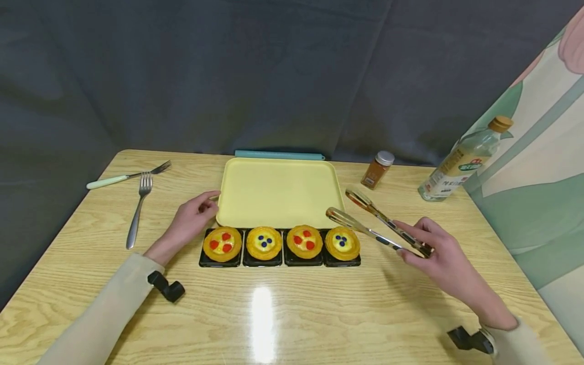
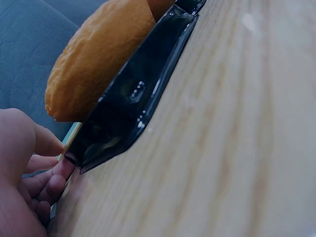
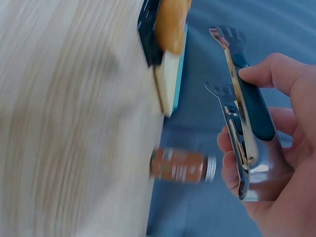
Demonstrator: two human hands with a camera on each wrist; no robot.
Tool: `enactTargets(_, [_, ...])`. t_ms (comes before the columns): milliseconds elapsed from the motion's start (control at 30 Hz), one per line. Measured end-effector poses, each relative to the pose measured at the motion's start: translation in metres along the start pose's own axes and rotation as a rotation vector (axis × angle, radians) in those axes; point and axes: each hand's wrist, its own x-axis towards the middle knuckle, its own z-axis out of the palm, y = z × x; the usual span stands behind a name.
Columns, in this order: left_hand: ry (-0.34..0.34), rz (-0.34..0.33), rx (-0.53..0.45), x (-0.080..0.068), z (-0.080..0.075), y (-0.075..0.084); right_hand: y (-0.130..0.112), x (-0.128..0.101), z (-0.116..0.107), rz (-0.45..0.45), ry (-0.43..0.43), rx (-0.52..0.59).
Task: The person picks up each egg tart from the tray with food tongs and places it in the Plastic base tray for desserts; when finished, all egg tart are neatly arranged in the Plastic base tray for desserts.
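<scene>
Tongs (image 1: 378, 223) pinched in right hand (image 1: 438, 258), arms spread above rightmost tart; nothing moved yet.
Four tarts (image 1: 281, 243) lined up in black cups along near edge of yellow tray (image 1: 278, 192), tray bare, so all four left to lift. Left hand (image 1: 191, 220) relaxed, fingertips touching tray's left corner on wooden surface (image 1: 274, 314).
</scene>
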Motion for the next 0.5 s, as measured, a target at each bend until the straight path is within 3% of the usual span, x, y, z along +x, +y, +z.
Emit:
enactTargets(233, [0.0,0.002,0.005,0.0,0.0,0.001,0.035,-0.013,-0.012,0.063,0.026,-0.063])
enactTargets(500, [0.005,-0.005,0.006,-0.001,-0.001,0.0,0.06,-0.012,-0.011,0.103,-0.037,-0.091])
